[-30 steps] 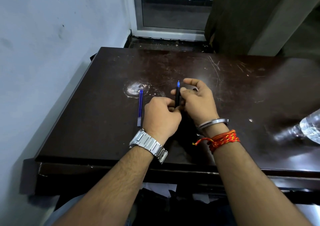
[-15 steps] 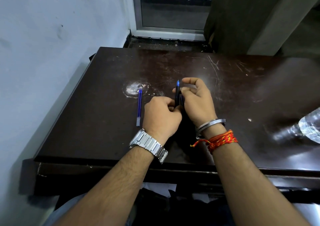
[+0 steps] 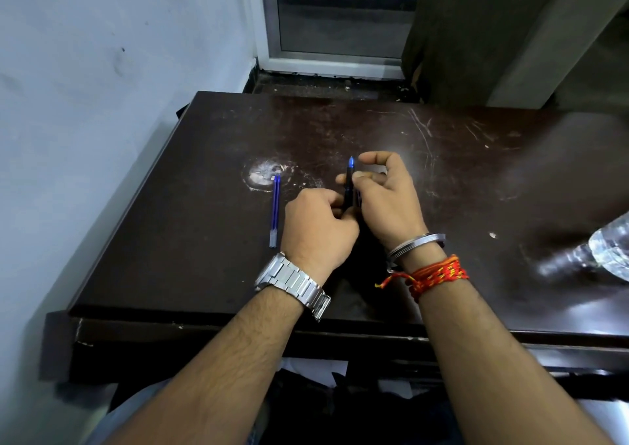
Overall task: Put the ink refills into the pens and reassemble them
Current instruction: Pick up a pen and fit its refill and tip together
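Observation:
A dark pen (image 3: 348, 186) with a blue tip stands nearly upright between my two hands above the middle of the dark wooden table (image 3: 190, 240). My left hand (image 3: 318, 230) is closed around the pen's lower end. My right hand (image 3: 388, 199) pinches the barrel just below the tip with thumb and fingers; its index finger curls above. The pen's lower part is hidden by my fingers. A blue ink refill (image 3: 275, 209) lies loose on the table to the left of my left hand, pointing away from me.
A clear plastic bottle (image 3: 609, 250) lies at the table's right edge. A white wall runs close along the left side. A worn pale patch (image 3: 263, 175) marks the tabletop near the refill's far end. Beyond the table is a metal door frame.
Almost nothing moved. Both hands stay on the upright pen; the right fingers have shifted slightly on the barrel. The refill on the table lies where it was.

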A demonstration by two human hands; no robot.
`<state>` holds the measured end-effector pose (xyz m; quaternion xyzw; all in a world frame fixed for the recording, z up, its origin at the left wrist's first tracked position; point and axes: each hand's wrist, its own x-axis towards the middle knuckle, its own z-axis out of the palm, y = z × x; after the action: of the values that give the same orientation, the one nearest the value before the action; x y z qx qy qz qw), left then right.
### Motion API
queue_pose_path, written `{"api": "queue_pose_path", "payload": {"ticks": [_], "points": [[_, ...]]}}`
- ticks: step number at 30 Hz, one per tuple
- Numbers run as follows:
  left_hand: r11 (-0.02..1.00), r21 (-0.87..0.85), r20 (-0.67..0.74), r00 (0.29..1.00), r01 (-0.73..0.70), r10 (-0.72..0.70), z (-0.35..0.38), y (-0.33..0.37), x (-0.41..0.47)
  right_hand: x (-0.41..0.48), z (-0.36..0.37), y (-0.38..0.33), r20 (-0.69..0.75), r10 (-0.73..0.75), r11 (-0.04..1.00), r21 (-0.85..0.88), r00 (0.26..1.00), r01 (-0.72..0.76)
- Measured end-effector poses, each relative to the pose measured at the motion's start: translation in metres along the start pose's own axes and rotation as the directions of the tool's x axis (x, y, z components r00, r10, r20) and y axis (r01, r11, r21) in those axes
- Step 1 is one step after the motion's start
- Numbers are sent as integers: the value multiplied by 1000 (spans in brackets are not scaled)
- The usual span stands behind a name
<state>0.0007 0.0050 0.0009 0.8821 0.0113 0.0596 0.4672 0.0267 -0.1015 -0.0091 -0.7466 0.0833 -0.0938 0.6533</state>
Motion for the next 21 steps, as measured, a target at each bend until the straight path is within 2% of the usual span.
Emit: {"api": "queue_pose_path", "payload": {"ticks": [4, 8, 12, 16, 19, 21], "points": [[1000, 27, 7, 1000, -13, 13, 0, -1, 1, -1, 1, 2, -30, -33, 995, -91, 999, 30], [1000, 7, 3, 1000, -1, 1, 1, -1, 0, 0, 0, 1, -12, -6, 999, -46, 1000, 5], [999, 42, -17, 999, -28, 28, 1, -1, 1, -2, 1, 0, -8, -18, 991, -129, 1000, 17], [999, 27, 3, 1000, -28, 28, 1, -1, 0, -2, 3, -2, -15, 19, 998, -54, 1000, -20], [998, 56, -16, 999, -37, 38, 0, -2, 1, -3, 2, -2, -27, -2, 988, -155, 1000, -2], [997, 64, -18, 999, -41, 42, 0, -2, 2, -3, 0, -1, -26, 15, 988, -152, 1000, -19]]}}
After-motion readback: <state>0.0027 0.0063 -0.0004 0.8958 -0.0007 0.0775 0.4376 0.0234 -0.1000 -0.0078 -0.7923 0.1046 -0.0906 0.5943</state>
